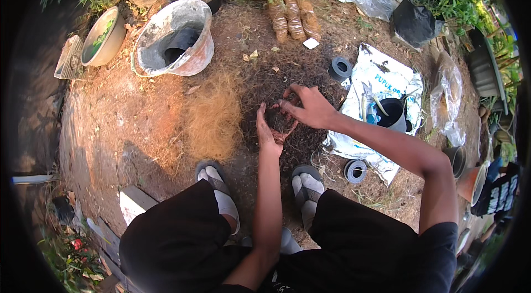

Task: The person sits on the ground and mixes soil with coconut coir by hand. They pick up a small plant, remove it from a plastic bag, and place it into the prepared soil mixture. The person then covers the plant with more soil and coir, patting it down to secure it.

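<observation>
My left hand is cupped, palm up, around a dark clump of soil and fibre. Soil coats its fingers, which curl round the clump's near side. From the right, my right hand reaches over the clump with bent, soil-stained fingers. Whether those fingertips grip anything is unclear. Beneath both hands lies a patch of dark, fibrous soil. A heap of loose tan fibre, like coconut coir, spreads on the ground left of my hands.
Beyond stand three ferns with film-wrapped bases and a crusted bucket holding a black pot. At right, a white printed sack bears pruning shears and a black pot. Tape-like black rolls lie beside it.
</observation>
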{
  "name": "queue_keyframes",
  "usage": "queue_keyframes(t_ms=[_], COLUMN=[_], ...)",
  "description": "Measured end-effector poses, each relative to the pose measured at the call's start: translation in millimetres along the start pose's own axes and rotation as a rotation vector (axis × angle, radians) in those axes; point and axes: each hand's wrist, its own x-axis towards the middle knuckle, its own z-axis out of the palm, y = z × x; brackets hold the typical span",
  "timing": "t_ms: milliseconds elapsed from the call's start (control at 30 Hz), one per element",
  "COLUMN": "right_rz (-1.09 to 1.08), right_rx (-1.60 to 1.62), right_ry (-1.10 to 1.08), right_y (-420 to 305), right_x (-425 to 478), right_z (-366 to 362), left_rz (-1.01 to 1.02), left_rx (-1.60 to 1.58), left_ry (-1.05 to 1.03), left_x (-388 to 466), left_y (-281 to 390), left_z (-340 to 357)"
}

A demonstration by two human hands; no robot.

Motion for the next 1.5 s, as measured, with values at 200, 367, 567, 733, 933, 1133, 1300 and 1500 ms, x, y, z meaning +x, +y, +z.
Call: queue_keyframes(t_ms=[200,367,567,733,933,1133,1300,1500], right_rz=[-0.005,0.016,-0.318,-0.602,-0.279,-0.134,-0.101,-0.24], right_rx=[-0.041,-0.081,-0.216,-0.233,-0.556,-0.48,-0.501,-0.672], right_ry=[0.053,0.077,0.214,0.188,-0.217,-0.278,-0.161,0.073], right_y=[7.0,-6.2,-70.9,-158.7,-167.2,-131.9,-141.6,-155.5], right_x=[12.8,44.9,140.4,258.9,370.8,406.0,401.0,388.0], right_z=[-15.6,-20.4,-20.7,16.8,75.6,89.5,104.9,97.8], left_rz=[0.012,-0.003,0.087,0.026,-0.046,-0.051,-0.006,-0.028], left_rx=[0.122,0.089,0.051,0.134,0.206,0.054,0.002,0.025], left_ry=[0.257,0.205,0.376,0.439,0.204,0.124,0.164,0.234], left_x=[13.5,25.1,26.2,14.1,12.8,9.0,0.8,0.7], left_y=[-2.1,1.5,37.6,35.2,3.9,24.9,39.2,32.7], left_z=[-12.5,-21.0,-12.6,-14.4,-50.7,-71.8,-66.3,-65.9])
